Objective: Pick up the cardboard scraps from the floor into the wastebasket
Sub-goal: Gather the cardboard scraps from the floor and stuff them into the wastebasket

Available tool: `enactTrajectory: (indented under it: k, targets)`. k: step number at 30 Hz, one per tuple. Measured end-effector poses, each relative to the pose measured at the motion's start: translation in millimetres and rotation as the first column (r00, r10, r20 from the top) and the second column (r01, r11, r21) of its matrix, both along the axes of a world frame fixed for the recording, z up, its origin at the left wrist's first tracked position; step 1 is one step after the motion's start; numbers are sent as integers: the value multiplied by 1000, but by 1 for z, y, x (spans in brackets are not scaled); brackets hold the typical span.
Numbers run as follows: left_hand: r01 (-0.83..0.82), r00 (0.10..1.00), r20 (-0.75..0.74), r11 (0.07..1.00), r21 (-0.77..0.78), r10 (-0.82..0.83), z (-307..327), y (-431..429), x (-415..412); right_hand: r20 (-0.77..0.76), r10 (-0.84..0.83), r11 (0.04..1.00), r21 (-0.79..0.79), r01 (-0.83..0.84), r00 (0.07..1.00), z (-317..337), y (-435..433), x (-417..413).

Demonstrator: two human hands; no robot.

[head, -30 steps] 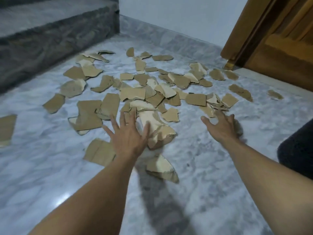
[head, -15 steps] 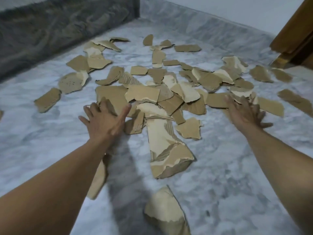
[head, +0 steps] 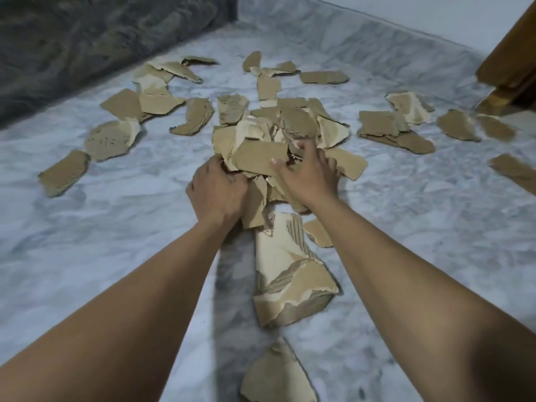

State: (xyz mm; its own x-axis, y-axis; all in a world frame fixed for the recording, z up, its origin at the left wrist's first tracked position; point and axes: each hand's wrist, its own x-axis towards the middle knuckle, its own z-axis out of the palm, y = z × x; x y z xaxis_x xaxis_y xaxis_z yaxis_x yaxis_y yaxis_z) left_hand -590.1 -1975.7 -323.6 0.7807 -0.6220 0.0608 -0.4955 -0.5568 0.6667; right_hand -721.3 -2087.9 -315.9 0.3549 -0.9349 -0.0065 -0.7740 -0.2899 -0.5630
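Observation:
Torn brown cardboard scraps lie scattered over a grey marble floor (head: 101, 242). A bunched pile of scraps (head: 278, 134) sits in the middle. My left hand (head: 217, 190) presses against the pile's left side with its fingers curled into the pieces. On the right side, my right hand (head: 307, 175) closes over the pile, thumb on a flat rectangular scrap (head: 258, 159). A long torn scrap (head: 290, 274) lies between my forearms, and another scrap (head: 275, 375) is near the bottom edge. No wastebasket is in view.
Loose scraps remain at the left (head: 107, 140), the back (head: 322, 77) and the right (head: 397, 132). A dark stone step (head: 87, 39) rises at the back left. A marble skirting and white wall run along the back. A wooden door frame (head: 513, 68) stands at the far right.
Both hands have swept inward from the sides, pushing scraps together into one pile, and now close on it. The camera has moved nearer and tilted down.

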Motion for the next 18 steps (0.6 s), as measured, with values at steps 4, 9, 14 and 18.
enactTrajectory:
  k: [4, 9, 14, 18]
  targets:
    - [-121, 930, -361, 984, -130, 66, 25, -8, 11, -43, -3, 1000, 1, 3, 999, -3, 13, 10]
    - [-155, 770, -638, 962, -223, -24, 25, 5, -7, 64, 29, 998, 47, -32, 998, 0, 52, 16]
    - [-187, 634, -763, 933, -307, -124, 37, 25, -29, 467, -203, 930, 366, 21, 861, 28, 77, -8]
    - [-128, 584, -768, 903, -409, -265, 71, 37, -71, 565, -418, 887, 422, 187, 712, 59, 103, -40]
